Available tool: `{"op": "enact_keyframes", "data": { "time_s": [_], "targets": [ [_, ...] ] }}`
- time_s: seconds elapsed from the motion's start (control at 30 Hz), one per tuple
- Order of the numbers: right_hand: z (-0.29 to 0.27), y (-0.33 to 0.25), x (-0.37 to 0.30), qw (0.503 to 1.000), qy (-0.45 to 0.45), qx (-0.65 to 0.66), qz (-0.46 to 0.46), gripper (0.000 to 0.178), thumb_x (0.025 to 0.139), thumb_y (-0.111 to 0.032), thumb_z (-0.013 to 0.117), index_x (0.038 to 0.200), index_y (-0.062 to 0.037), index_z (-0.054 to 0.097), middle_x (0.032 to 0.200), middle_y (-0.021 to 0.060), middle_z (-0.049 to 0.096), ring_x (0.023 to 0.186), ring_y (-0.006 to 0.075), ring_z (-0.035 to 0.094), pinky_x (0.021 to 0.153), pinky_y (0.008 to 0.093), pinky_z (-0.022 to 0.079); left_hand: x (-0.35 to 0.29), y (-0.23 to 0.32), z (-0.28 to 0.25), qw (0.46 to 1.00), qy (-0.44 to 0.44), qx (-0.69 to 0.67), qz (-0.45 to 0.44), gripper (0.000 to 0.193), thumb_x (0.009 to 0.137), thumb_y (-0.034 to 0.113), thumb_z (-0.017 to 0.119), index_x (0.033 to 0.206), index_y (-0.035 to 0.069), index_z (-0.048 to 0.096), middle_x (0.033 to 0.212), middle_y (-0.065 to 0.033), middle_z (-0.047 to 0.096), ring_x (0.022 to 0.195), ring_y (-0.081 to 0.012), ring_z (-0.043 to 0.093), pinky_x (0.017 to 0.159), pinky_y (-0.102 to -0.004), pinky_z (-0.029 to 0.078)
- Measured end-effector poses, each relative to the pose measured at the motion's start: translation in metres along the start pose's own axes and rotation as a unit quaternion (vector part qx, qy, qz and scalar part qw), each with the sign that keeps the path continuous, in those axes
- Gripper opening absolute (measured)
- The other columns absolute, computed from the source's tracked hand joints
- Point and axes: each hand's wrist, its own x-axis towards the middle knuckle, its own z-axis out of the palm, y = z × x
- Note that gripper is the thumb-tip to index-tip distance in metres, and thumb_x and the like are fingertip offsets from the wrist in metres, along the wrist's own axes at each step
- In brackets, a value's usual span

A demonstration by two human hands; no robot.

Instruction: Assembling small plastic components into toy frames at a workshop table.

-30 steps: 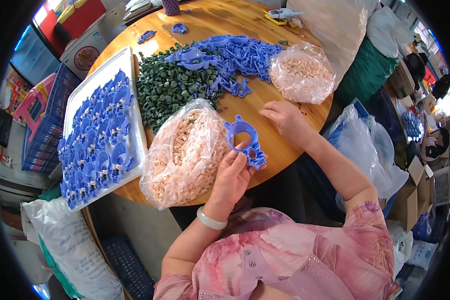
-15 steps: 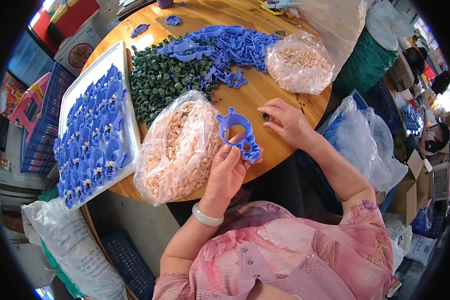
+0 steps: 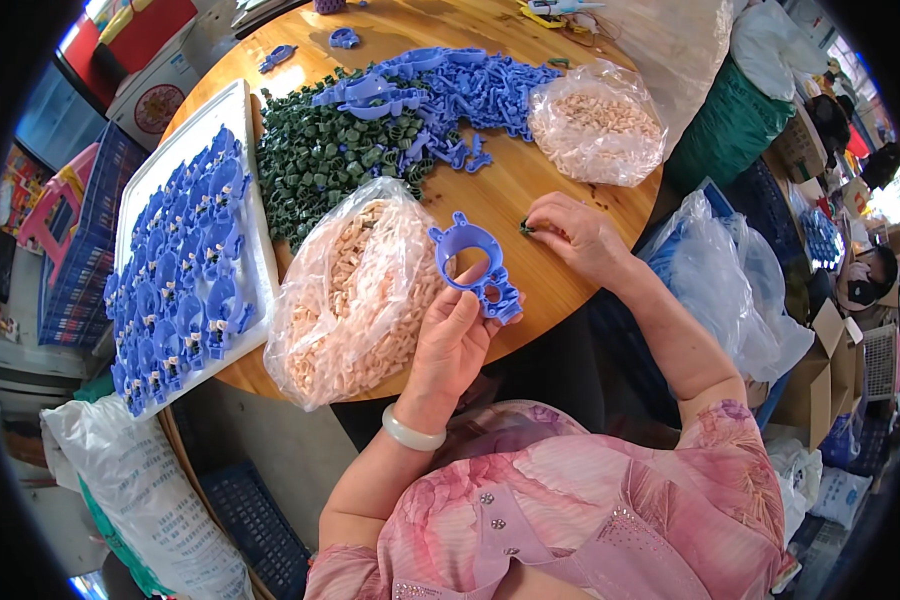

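Observation:
My left hand [image 3: 457,335] grips a blue plastic ring-shaped part [image 3: 470,238] by its narrow lower end, above the table's near edge. Its large open ring points away from me. To the right, my right hand [image 3: 578,238] pinches a small dark green plastic piece [image 3: 526,228] at the fingertips, apart from the blue part. A clear bag of small cream-coloured pieces [image 3: 355,310] stands just left of my left hand. Beyond it lies a heap of dark green pieces [image 3: 320,160], beside a pile of small blue parts [image 3: 490,90].
A white tray [image 3: 262,225] at the left holds rows of blue parts with small pieces fitted. Another bag of cream pieces [image 3: 598,125] sits at the table's right. Plastic bags [image 3: 725,280] and an open cardboard box [image 3: 820,370] stand off the right side.
My right hand has turned slightly, and the green piece at its fingertips shows more plainly. My left hand keeps its grip on the blue part, almost still.

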Motion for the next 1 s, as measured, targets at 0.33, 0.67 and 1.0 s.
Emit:
{"op": "enact_keyframes", "data": {
  "time_s": [0.33,0.67,1.0],
  "targets": [
    [0.005,-0.013,-0.004,0.993,0.063,0.094,0.034,0.007,0.078,0.001,0.065,0.083,-0.0009,0.061,0.089,0.0082,0.060,0.076,0.0177,0.058,0.066,0.0261,0.046,0.003,0.000,0.000,1.000,0.001,-0.002,-0.006,0.047,0.091,0.015,0.056,0.133,0.001,0.040,0.118,-0.0132,0.057,0.108,-0.0269,0.057,0.091,-0.0400,0.048],
    [0.011,-0.084,-0.021,0.989,0.108,0.089,-0.044,0.014,0.072,-0.002,0.070,0.084,-0.0037,0.063,0.087,0.0076,0.058,0.078,0.0239,0.060,0.066,0.0304,0.048,0.001,-0.003,-0.004,1.000,0.012,-0.025,0.000,0.050,0.086,0.007,0.062,0.132,0.004,0.043,0.121,-0.0082,0.055,0.112,-0.0182,0.053,0.095,-0.0341,0.043],
    [0.015,-0.094,-0.025,0.993,0.102,0.039,-0.038,0.014,0.071,-0.003,0.069,0.084,-0.0050,0.064,0.086,0.0069,0.056,0.075,0.0244,0.059,0.063,0.0323,0.047,0.000,-0.004,-0.004,1.000,0.014,-0.015,0.008,0.050,0.085,0.007,0.064,0.131,0.004,0.045,0.120,-0.0078,0.057,0.110,-0.0183,0.055,0.094,-0.0315,0.043]
  ]
}}
